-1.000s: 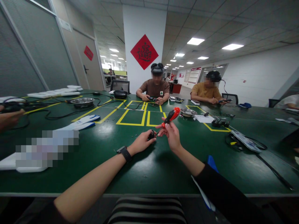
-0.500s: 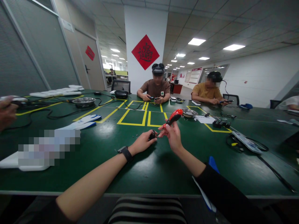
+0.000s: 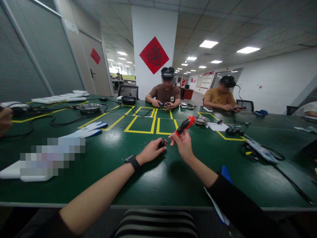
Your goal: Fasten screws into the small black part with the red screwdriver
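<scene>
Near the middle of the green table (image 3: 109,185), my left hand (image 3: 151,151) is closed around a small black part (image 3: 161,142) with a rounded end; its exact kind is too small to tell. My right hand (image 3: 183,145) grips a screwdriver (image 3: 183,126) with a red and black handle, tilted up to the right. Its thin metal shaft slants down to the left, and the tip is at or very close to the black part. Where exactly the tip meets it is hidden. Tiny screws (image 3: 143,144) lie on the table just left of my left hand.
Left are a white and blue glove (image 3: 92,127), a metal bowl (image 3: 88,107) and cables. To the right stand another metal bowl (image 3: 201,120), black blocks (image 3: 234,131) and a power strip (image 3: 262,151) with a cable. Two co-workers sit across; another person's hand shows at far left.
The screwdriver handle has turned in my right hand, and my fingers have shifted round it. My left hand and the black part stay in place. The hand at far left has drawn back leftward.
</scene>
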Tool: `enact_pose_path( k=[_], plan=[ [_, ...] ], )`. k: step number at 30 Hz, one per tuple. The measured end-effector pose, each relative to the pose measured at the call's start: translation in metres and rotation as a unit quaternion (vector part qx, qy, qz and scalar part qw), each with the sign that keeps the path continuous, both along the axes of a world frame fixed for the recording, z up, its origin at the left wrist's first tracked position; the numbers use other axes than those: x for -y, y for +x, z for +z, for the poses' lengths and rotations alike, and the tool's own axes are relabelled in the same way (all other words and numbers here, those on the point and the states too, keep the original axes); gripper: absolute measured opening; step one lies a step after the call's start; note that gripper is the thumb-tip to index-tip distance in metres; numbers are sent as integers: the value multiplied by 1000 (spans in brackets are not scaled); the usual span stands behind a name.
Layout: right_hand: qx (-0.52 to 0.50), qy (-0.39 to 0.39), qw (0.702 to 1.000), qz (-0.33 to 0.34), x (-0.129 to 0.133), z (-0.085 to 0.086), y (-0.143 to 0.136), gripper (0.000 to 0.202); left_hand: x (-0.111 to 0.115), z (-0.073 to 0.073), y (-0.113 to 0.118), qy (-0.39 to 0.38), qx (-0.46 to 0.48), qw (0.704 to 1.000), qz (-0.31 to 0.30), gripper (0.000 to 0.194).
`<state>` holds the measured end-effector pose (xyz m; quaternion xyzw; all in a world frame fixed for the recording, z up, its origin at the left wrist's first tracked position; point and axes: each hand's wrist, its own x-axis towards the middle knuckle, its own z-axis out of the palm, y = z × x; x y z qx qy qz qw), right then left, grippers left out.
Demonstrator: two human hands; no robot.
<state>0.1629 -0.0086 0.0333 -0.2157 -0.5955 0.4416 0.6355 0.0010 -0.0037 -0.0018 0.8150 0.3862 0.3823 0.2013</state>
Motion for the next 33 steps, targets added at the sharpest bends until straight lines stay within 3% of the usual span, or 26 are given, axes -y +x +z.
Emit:
enact_pose_path(
  k=[7, 16, 23, 33],
  plan=[
    [-19, -11, 998, 54, 5, 2, 1, 28, 0, 0, 0, 3, 7, 1000, -3, 19],
    [5, -4, 1000, 10, 4, 1, -2, 23, 1, 1, 0, 3, 1, 1000, 1, 20],
    [0, -5, 1000, -6, 0, 0, -2, 31, 1, 1, 0, -4, 1, 1000, 2, 25],
    [-7, -17, 999, 33, 4, 1, 0, 30, 1, 1, 1, -9, 14, 1000, -1, 19]
  ],
)
